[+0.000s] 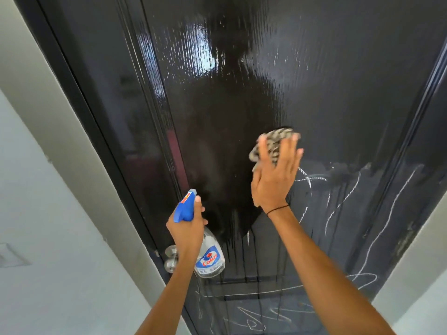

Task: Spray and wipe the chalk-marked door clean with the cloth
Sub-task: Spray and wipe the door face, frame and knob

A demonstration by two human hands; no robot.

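At far left, a pale painted wall is seen, bordered by the dark door frame. A rounded, polished metal knob is partly hidden behind the left forearm. The left hand is curled round the neck of a spray bottle; a blue plastic trigger head is shown above the fist and a clear, bulbous body with a blue-and-red label below it. The thumb is laid along the trigger head.

The glossy black door fills the centre. Its upper panel is wet and mirror-like, beaded with streaks, and thin runs of liquid are drawn down below the wiped patch. A crumpled, mottled grey-and-cream cloth is pressed flat against the door by the right hand, whose fingers are spread and nearly straight over the fabric. A thin black band is worn at that wrist.

To the right and below, white chalk scribbles are left on the duller, unwiped surface. A pale wall closes the right edge.
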